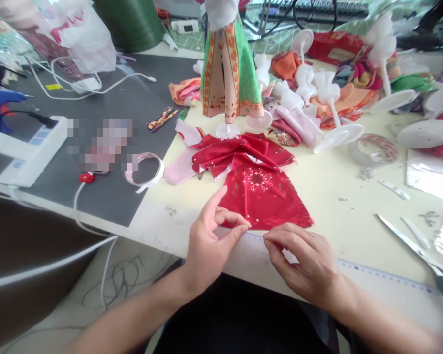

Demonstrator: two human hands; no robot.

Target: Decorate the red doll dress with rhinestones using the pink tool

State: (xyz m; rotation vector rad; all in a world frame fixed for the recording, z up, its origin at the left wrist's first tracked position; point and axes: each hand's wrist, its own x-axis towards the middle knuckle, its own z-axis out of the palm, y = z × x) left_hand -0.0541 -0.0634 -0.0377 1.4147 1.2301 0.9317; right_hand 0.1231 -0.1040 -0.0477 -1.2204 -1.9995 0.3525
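Note:
A small red doll dress [258, 196] lies spread on the pale table, its skirt toward me and a white ring-shaped pattern with beads on it. At the skirt's lower edge, my left hand [211, 238] pinches thumb and index finger together, the other fingers raised. My right hand [304, 255] also pinches, just right of the left fingertips and below the hem. Anything between the fingertips is too small to make out. A ruler-like marked strip [369, 269] runs along the table's front edge beneath the right hand.
Scissors [409, 241] lie at the right, near a clear tape roll [374, 149]. Left are a white tape roll [144, 170], a power strip [33, 150] and a blue glue gun [2, 103]. Behind stand a dressed mannequin [232, 73] and several bare white mannequins [327, 88].

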